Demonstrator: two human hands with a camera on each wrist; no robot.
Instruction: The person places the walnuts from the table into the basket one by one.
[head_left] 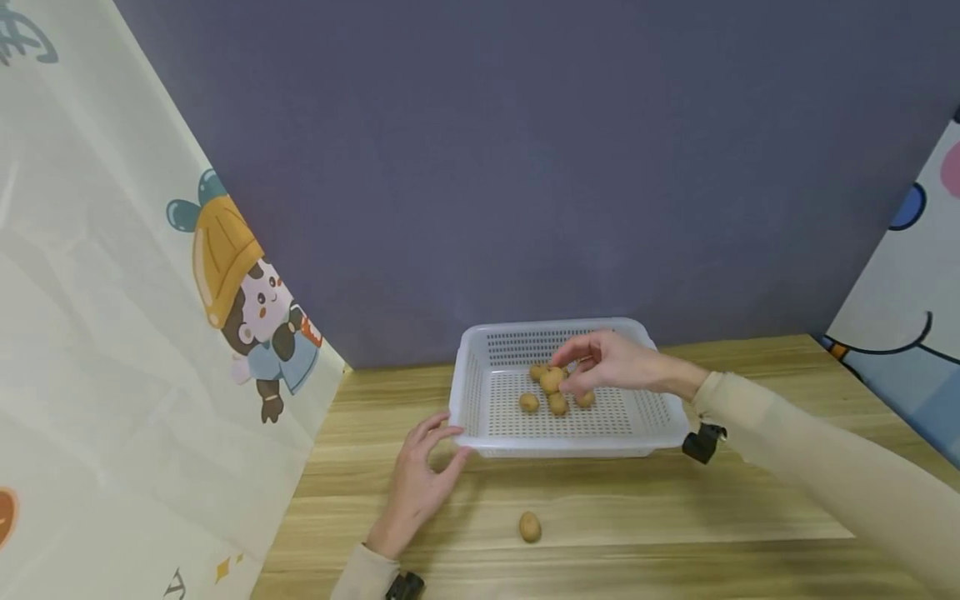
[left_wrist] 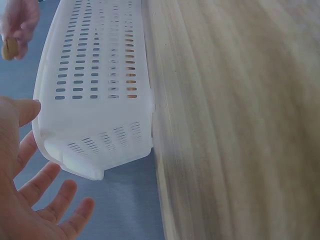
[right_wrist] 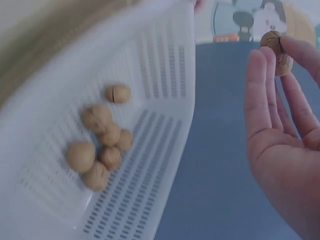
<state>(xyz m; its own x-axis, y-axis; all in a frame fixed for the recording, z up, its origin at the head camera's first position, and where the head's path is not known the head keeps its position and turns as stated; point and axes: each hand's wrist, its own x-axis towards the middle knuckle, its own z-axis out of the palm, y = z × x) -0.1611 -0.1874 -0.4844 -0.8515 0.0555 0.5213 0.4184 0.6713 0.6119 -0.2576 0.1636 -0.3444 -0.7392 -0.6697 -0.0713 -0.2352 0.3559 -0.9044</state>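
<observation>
My right hand (head_left: 609, 363) is above the white perforated plastic basket (head_left: 555, 450), pinching a walnut (head_left: 552, 381) between thumb and fingertips. In the right wrist view this walnut (right_wrist: 284, 65) sits at the tips of the extended fingers. Several more walnuts (right_wrist: 95, 117) lie together on the basket floor, one of them apart from the cluster. At the basket's near left corner is my left hand (head_left: 417, 482), fingers spread, with thumb and forefinger touching the rim on either side of the corner. The left wrist view shows its other fingers (left_wrist: 62, 200) stretched out loosely.
A single walnut (head_left: 529, 527) lies on the wooden table (head_left: 637, 521) in front of the basket. Behind the basket rises a dark blue-grey panel (head_left: 525, 167). Printed sheets with cartoon figures stand at the left (head_left: 90, 292) and at the right.
</observation>
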